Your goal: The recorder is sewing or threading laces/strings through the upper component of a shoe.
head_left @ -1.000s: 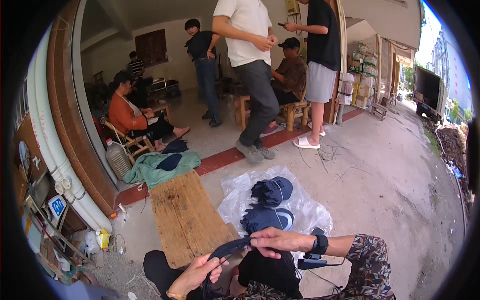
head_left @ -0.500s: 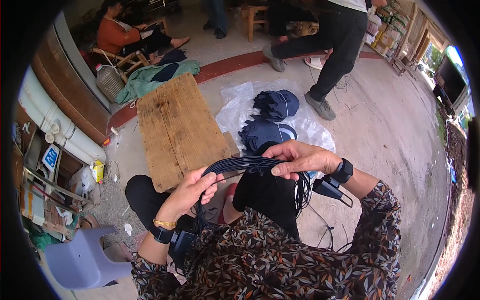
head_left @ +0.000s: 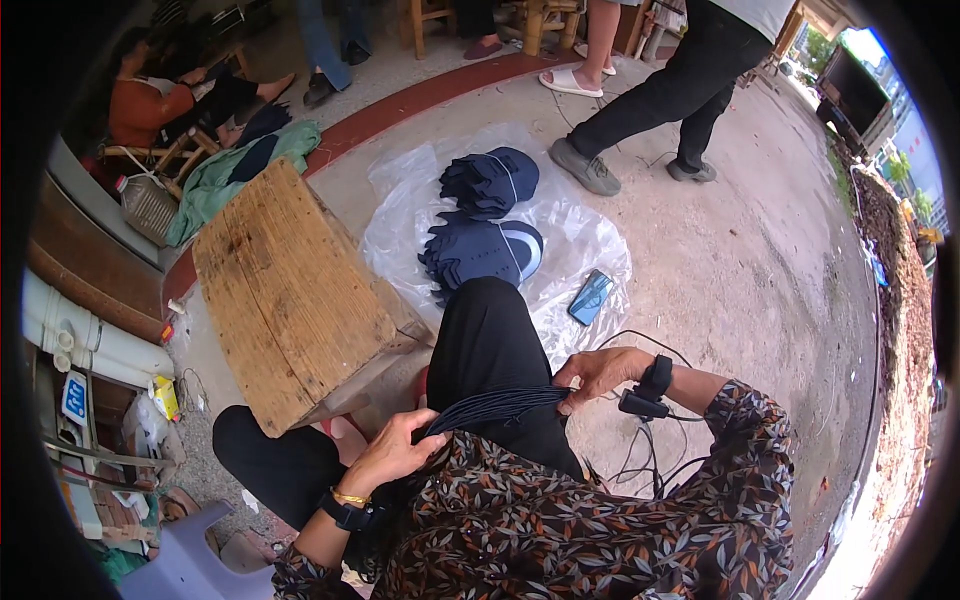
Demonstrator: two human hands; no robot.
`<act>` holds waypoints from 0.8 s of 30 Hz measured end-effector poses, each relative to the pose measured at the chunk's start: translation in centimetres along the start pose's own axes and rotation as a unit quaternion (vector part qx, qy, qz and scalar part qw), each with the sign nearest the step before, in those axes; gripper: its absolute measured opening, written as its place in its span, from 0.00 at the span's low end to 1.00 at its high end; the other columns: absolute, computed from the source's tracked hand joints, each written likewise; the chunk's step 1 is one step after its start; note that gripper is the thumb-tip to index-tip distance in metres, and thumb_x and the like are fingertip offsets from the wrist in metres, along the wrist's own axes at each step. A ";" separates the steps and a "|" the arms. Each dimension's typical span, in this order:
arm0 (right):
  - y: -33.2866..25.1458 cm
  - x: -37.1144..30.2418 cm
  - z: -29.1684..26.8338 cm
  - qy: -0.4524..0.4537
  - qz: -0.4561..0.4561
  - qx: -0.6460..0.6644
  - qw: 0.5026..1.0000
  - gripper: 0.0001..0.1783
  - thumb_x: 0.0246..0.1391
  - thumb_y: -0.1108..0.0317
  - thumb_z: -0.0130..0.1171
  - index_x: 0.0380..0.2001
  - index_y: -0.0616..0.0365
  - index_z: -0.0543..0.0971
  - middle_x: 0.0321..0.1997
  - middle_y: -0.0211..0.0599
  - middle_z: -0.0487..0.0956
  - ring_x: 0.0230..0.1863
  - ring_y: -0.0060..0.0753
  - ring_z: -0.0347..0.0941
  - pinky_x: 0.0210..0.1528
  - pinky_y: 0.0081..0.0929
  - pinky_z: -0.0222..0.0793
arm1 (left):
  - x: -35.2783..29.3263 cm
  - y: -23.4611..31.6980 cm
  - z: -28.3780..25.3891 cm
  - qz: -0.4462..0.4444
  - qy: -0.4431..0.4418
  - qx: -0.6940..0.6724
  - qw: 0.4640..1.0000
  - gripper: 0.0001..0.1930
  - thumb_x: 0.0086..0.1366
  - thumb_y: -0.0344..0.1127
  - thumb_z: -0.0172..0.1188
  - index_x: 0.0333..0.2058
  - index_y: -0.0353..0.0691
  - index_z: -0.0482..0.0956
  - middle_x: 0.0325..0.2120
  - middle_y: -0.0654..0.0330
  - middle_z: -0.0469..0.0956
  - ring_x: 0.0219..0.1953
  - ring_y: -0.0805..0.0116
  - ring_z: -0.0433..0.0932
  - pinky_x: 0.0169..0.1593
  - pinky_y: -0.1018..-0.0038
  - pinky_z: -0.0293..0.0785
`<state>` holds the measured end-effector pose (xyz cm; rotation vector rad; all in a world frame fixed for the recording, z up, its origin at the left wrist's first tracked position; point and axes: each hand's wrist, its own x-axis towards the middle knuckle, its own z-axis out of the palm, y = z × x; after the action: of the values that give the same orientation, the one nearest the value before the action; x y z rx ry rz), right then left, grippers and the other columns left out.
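Observation:
A bundle of thin dark cord (head_left: pixel 497 404) stretches between my two hands, low over my lap. My left hand (head_left: pixel 393 452) pinches its left end, fingers closed round the strands. At the other end, my right hand (head_left: pixel 602 374) grips the bundle between thumb and fingers. The strands run side by side in a shallow arc across my black trousers. Just beyond my knee, two stacks of dark blue cut pieces lie on a clear plastic sheet (head_left: pixel 395 228): a nearer stack (head_left: pixel 482 252) and a farther stack (head_left: pixel 489 183), each with a pale band across it.
A wooden table (head_left: pixel 290 290) stands ahead to the left. A phone (head_left: pixel 591 297) lies at the sheet's right edge. Loose black cables (head_left: pixel 640 460) trail on the floor by my right arm. A purple plastic stool (head_left: pixel 205 555) is lower left. People sit and walk beyond.
Both hands have lowered toward my lap with the cord, its arc now flatter. My view has shifted, and the phone has come into full sight. The walking person's legs have changed position.

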<state>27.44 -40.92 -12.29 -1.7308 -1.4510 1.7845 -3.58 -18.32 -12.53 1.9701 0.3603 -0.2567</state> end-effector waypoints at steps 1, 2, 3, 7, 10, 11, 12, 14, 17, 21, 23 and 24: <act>-0.2 0.4 -1.0 -0.036 -0.003 -0.034 0.999 0.16 0.62 0.61 0.64 0.47 0.59 0.83 0.39 0.34 0.84 0.43 0.27 0.77 0.50 0.30 0.72 | 0.2 -0.1 -0.1 0.029 0.011 0.017 0.999 0.17 0.63 0.33 0.63 0.49 0.30 0.78 0.39 0.48 0.83 0.42 0.59 0.81 0.51 0.66 0.75; 1.7 0.7 -2.0 0.032 -0.031 -0.025 0.999 0.18 0.58 0.60 0.67 0.49 0.56 0.84 0.45 0.35 0.85 0.49 0.30 0.79 0.56 0.31 0.73 | 0.3 0.2 -0.3 0.060 0.020 0.032 0.997 0.18 0.62 0.32 0.64 0.49 0.29 0.78 0.43 0.47 0.83 0.46 0.56 0.82 0.54 0.65 0.75; 3.0 1.5 -3.5 0.053 -0.055 0.056 0.996 0.19 0.57 0.60 0.67 0.49 0.57 0.84 0.47 0.34 0.85 0.49 0.28 0.79 0.54 0.28 0.73 | 0.6 0.7 -0.7 0.026 -0.003 0.010 1.000 0.20 0.60 0.31 0.65 0.50 0.29 0.78 0.47 0.48 0.81 0.51 0.54 0.80 0.58 0.65 0.73; 11.2 9.0 -11.9 0.230 -0.030 0.290 0.928 0.17 0.54 0.64 0.67 0.47 0.57 0.84 0.44 0.32 0.86 0.46 0.24 0.80 0.51 0.25 0.74 | 0.8 1.6 -1.8 0.035 0.035 0.020 0.999 0.23 0.59 0.28 0.66 0.54 0.32 0.77 0.48 0.49 0.80 0.52 0.52 0.80 0.58 0.64 0.74; 20.7 16.4 -15.0 0.514 0.071 0.364 0.773 0.18 0.53 0.61 0.71 0.43 0.61 0.84 0.34 0.34 0.86 0.32 0.26 0.81 0.36 0.25 0.78 | 0.4 4.1 -3.2 -0.069 0.018 -0.124 0.990 0.23 0.61 0.28 0.68 0.55 0.34 0.77 0.49 0.52 0.82 0.51 0.62 0.82 0.58 0.69 0.75; 24.2 17.1 -15.9 0.559 0.116 0.373 0.731 0.20 0.51 0.59 0.73 0.41 0.63 0.84 0.32 0.36 0.85 0.28 0.27 0.80 0.31 0.26 0.78 | 0.2 4.1 -3.6 -0.052 0.001 -0.123 0.991 0.22 0.64 0.30 0.66 0.56 0.32 0.76 0.48 0.52 0.83 0.50 0.64 0.82 0.58 0.70 0.75; 26.4 18.6 -16.6 0.593 0.153 0.384 0.691 0.23 0.49 0.57 0.75 0.39 0.66 0.84 0.29 0.38 0.84 0.25 0.28 0.80 0.26 0.27 0.77 | -0.3 4.0 -4.2 -0.044 -0.008 -0.119 0.992 0.22 0.66 0.31 0.65 0.57 0.31 0.75 0.47 0.52 0.83 0.48 0.67 0.82 0.58 0.70 0.76; 25.7 22.5 -16.8 0.587 0.249 0.386 0.667 0.37 0.41 0.46 0.80 0.38 0.74 0.82 0.31 0.45 0.84 0.26 0.36 0.81 0.28 0.30 0.78 | -2.8 5.6 -5.5 -0.098 0.012 -0.151 0.984 0.18 0.70 0.26 0.59 0.57 0.33 0.75 0.44 0.56 0.83 0.48 0.71 0.80 0.53 0.75 0.75; 25.1 25.8 -16.5 0.583 0.239 0.448 0.634 0.41 0.39 0.43 0.80 0.39 0.74 0.82 0.36 0.49 0.84 0.30 0.41 0.82 0.31 0.32 0.79 | -4.5 5.7 -6.5 -0.177 0.038 -0.253 0.950 0.22 0.66 0.15 0.55 0.59 0.32 0.73 0.51 0.55 0.80 0.54 0.68 0.78 0.61 0.74 0.70; 23.5 26.5 -16.2 0.577 0.169 0.548 0.581 0.47 0.37 0.42 0.81 0.49 0.74 0.78 0.43 0.47 0.83 0.38 0.43 0.82 0.39 0.37 0.79 | -4.3 5.1 -7.3 -0.180 0.076 -0.317 0.928 0.23 0.66 0.17 0.56 0.60 0.32 0.73 0.52 0.56 0.79 0.56 0.68 0.76 0.62 0.73 0.68; 21.7 26.3 -16.4 0.576 0.129 0.568 0.574 0.46 0.38 0.48 0.83 0.54 0.66 0.74 0.43 0.39 0.81 0.42 0.39 0.79 0.40 0.35 0.77 | -4.0 5.2 -7.0 -0.176 0.072 -0.347 0.918 0.22 0.66 0.18 0.57 0.60 0.32 0.73 0.52 0.57 0.79 0.56 0.68 0.76 0.62 0.73 0.68; 21.0 26.3 -16.2 0.577 0.129 0.570 0.570 0.46 0.38 0.48 0.83 0.54 0.66 0.74 0.43 0.39 0.81 0.42 0.39 0.79 0.40 0.35 0.77 | -3.9 5.3 -6.8 -0.173 0.074 -0.379 0.906 0.23 0.67 0.20 0.58 0.60 0.32 0.73 0.52 0.57 0.79 0.56 0.69 0.76 0.62 0.74 0.68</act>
<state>43.86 -23.41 -40.89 -1.5706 0.5012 0.7083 -5.18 -14.73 -3.88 1.1494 0.7823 -0.1538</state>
